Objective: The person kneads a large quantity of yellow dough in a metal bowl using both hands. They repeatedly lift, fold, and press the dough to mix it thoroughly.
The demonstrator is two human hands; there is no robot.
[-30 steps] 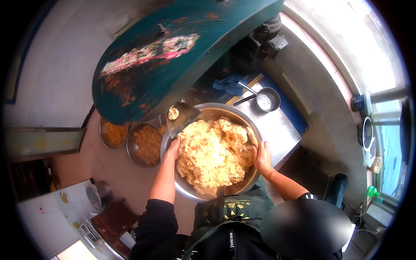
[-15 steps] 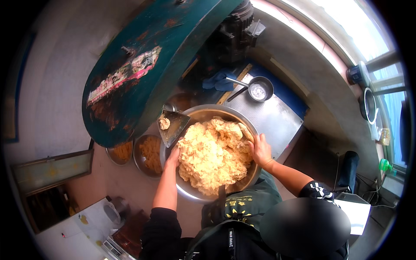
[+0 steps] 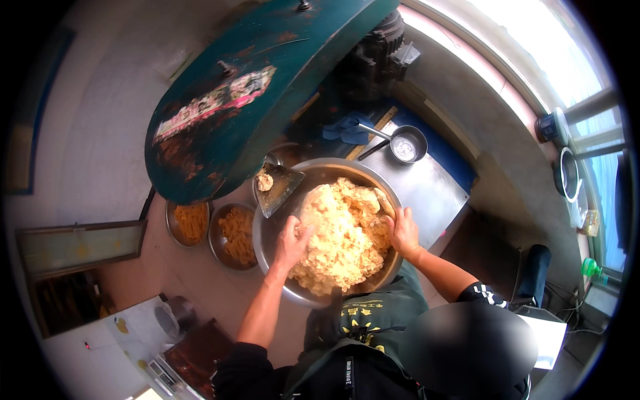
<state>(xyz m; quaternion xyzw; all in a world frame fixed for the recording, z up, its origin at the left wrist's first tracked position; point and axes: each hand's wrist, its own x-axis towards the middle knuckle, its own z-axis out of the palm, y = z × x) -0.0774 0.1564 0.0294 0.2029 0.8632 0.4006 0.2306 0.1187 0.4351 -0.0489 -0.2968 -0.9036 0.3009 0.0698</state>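
Note:
A large steel bowl (image 3: 270, 227) sits in front of me, holding a big rough mass of pale yellow dough (image 3: 343, 233). My left hand (image 3: 291, 244) is inside the bowl, its fingers curled against the dough's left side. At the right rim, my right hand (image 3: 404, 233) is closed on the bowl's edge, its thumb side next to the dough. A flat tan piece (image 3: 383, 201) rests between the dough and the bowl's upper right wall; its kind is unclear. Over the upper left rim juts a dark metal plate (image 3: 283, 190) with a small dough lump (image 3: 265, 181) beside it.
A green machine housing (image 3: 220, 113) with worn paint looms at upper left, a motor (image 3: 377, 60) behind it. Two steel bowls of orange-yellow strips (image 3: 237, 233) stand to the left. A small pan (image 3: 409, 145) lies on a metal sheet (image 3: 433, 193) beyond the bowl.
My left hand has left the bowl's left rim and moved inward onto the dough. The dough has shifted right, baring more of the bowl's left wall. My right hand stays at the right rim.

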